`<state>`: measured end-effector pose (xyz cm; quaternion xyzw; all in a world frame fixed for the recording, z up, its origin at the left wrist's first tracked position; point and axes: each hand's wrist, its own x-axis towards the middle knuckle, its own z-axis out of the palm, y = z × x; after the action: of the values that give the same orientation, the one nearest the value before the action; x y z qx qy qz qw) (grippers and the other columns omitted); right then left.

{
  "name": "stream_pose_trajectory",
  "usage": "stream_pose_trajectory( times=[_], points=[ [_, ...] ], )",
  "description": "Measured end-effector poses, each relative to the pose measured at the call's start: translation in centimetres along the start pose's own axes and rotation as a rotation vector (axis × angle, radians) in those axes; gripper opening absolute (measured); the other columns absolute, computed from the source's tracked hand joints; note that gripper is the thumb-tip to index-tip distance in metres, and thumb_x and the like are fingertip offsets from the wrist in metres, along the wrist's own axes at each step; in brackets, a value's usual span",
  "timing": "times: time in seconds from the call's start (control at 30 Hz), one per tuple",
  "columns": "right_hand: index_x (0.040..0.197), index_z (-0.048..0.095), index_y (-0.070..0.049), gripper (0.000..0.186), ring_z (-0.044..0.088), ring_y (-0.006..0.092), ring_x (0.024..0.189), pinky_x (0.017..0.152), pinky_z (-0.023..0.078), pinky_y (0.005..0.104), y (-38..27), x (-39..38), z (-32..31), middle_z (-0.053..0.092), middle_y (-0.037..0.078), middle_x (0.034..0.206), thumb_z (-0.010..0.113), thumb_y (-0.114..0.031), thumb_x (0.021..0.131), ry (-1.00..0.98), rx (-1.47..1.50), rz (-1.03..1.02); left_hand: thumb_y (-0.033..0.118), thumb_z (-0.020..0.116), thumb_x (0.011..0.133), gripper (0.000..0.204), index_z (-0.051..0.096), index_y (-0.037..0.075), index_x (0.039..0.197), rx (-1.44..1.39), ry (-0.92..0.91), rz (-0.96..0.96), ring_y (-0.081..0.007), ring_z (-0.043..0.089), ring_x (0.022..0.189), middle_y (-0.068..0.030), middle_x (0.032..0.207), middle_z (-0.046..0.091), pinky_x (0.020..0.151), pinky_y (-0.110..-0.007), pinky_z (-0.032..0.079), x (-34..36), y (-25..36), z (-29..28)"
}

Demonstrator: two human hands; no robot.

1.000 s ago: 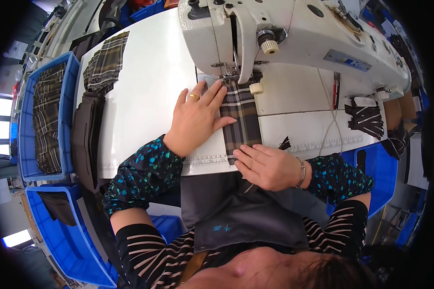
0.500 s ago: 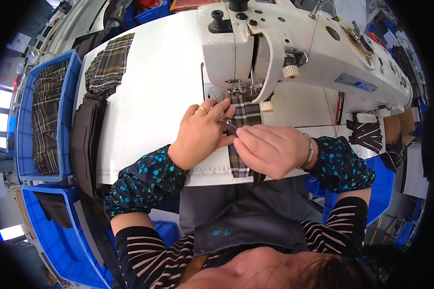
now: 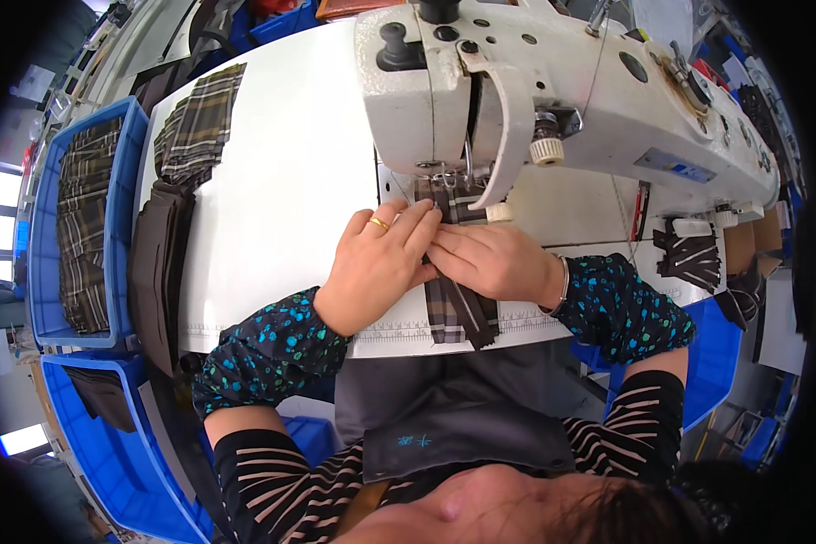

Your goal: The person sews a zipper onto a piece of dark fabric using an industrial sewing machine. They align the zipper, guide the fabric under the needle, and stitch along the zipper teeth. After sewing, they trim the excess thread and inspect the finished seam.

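A dark zipper lies lengthwise along a plaid fabric strip, its lower end hanging near the table's front edge. The strip runs under the needle area of a white sewing machine. With its fingers bent and close together, my left hand grips the zipper's upper part near the presser foot; a ring is on one finger. Beside it, my right hand pinches the zipper a little lower, pressing it to the fabric. The fingers hide the zipper's upper stretch, and the machine head partly covers the needle area.
Plaid pieces and dark folded pieces lie at the table's left side. A blue bin holds more plaid fabric; another blue bin stands below. Several dark zippers lie at the right, near a red-and-black tool.
My right hand has brought the zipper, formerly raised between its fingers, down onto the plaid strip and moved closer to my left hand. The zipper's lower length now shows along the fabric.
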<state>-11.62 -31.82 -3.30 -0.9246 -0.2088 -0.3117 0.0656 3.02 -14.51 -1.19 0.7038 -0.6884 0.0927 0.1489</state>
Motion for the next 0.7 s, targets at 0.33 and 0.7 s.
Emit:
stream_pose_trajectory(
  times=[0.33, 0.7],
  points=[
    [0.118, 0.072, -0.001, 0.037, 0.07, 0.0282, 0.106, 0.086, 0.057, 0.0352, -0.4, -0.5, -0.5, 0.07, 0.013, 0.125, 0.066, -0.014, 0.084, -0.118, -0.187, 0.236, 0.03, 0.084, 0.071, 0.079, 0.058, 0.004, 0.141, 0.03, -0.052, -0.013, -0.0277, 0.057, 0.125, -0.0072, 0.135, 0.063, 0.097, -0.04, 0.048, -0.1, 0.7, 0.0],
    [0.113, 0.074, 0.002, 0.033, 0.065, 0.0275, 0.09, 0.089, 0.053, 0.0403, -0.9, 0.0, -0.6, 0.07, 0.016, 0.124, 0.064, -0.014, 0.085, -0.133, -0.254, 0.241, 0.03, 0.083, 0.072, 0.075, 0.06, 0.003, 0.138, 0.06, -0.023, -0.062, -0.0271, 0.057, 0.125, -0.0069, 0.13, 0.065, 0.096, -0.039, 0.048, -0.5, 1.1, 0.2]
  ],
)
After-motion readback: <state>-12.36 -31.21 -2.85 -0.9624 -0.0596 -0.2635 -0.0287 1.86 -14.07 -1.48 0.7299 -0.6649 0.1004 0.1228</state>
